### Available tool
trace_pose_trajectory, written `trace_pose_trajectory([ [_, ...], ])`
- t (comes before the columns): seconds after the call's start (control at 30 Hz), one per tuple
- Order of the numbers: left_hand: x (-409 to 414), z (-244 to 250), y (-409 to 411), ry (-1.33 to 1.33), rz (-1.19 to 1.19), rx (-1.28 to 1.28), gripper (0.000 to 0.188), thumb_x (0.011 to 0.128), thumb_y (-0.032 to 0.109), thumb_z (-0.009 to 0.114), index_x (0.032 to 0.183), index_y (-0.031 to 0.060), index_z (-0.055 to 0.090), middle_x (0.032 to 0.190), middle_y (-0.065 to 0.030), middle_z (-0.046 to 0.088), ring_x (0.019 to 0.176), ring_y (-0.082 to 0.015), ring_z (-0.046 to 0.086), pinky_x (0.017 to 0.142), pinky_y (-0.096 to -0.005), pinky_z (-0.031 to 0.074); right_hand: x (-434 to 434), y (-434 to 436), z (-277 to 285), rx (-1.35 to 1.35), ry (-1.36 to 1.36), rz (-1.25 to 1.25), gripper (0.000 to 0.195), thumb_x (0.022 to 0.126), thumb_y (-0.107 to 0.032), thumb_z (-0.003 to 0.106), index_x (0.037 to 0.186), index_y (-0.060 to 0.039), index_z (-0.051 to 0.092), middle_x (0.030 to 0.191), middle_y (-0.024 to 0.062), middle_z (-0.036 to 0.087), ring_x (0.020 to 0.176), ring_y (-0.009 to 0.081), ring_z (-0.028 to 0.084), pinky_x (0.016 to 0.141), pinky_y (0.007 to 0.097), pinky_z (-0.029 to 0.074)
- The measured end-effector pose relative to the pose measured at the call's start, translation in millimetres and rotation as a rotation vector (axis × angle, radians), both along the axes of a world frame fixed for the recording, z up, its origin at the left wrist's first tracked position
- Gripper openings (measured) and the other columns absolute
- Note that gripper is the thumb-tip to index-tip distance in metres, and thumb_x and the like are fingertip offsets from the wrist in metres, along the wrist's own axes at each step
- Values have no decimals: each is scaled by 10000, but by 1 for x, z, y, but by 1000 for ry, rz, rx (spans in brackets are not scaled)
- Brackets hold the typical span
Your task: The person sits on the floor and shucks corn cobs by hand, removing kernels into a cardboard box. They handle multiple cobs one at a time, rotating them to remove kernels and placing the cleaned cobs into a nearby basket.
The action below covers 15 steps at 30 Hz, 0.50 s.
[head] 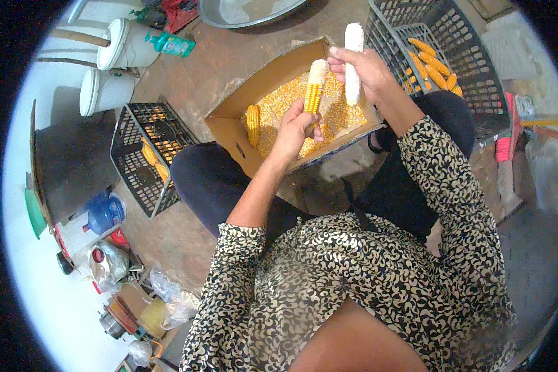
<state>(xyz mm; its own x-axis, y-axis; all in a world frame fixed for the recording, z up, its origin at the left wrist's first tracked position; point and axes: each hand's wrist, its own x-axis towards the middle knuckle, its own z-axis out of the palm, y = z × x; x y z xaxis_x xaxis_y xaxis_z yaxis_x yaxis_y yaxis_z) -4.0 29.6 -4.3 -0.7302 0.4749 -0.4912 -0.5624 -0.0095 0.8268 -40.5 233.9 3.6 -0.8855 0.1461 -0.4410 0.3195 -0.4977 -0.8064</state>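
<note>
Over a cardboard box (242, 88), my left hand (295, 128) grips the lower end of a corn cob (314, 96). Yellow kernels cover this cob's lower part, while its tip is stripped pale. My right hand (367, 67) holds a bare white corncob (353, 90) upright beside it, the thumb reaching toward the stripped tip. Whether the thumb touches that tip, I cannot tell. Loose corn kernels (279, 100) spread across the box's bottom. One full yellow ear (253, 125) leans at the box's left inner wall.
Right of the box stands a black plastic crate (479, 60) with several ears of corn (435, 67). Another crate (153, 132) sits at left, yellow ears inside. A metal basin (251, 21), white buckets (128, 44) and a green bottle (174, 44) are beyond. A pink-bristled broom (507, 125) lies far right.
</note>
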Motion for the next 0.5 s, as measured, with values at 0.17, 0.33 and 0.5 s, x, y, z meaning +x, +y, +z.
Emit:
trace_pose_trajectory([
  [0.17,0,13,-3,-120,37,15,194,831,62,524,1020,62,564,774,-19,557,561,-87,502,525,-270,523,7,-22,-1,672,316,351,399,845,-311,730,1113,-20,680,1091,102,688,1075,201,629,962,330,461],
  [0.33,-4,12,-19,-123,-26,-41,178,776,-4,580,942,55,599,715,3,568,483,-63,459,450,-243,479,34,-49,6,1302,692,369,480,796,-455,667,1098,-84,707,1164,146,667,1196,280,566,1047,421,403],
  [0.5,-6,19,-35,-184,-205,-2,173,733,-14,585,898,29,616,711,-18,589,463,-78,462,419,-244,462,37,-47,10,1278,724,614,464,794,-474,664,1006,-64,714,996,165,698,1002,334,639,914,449,472],
])
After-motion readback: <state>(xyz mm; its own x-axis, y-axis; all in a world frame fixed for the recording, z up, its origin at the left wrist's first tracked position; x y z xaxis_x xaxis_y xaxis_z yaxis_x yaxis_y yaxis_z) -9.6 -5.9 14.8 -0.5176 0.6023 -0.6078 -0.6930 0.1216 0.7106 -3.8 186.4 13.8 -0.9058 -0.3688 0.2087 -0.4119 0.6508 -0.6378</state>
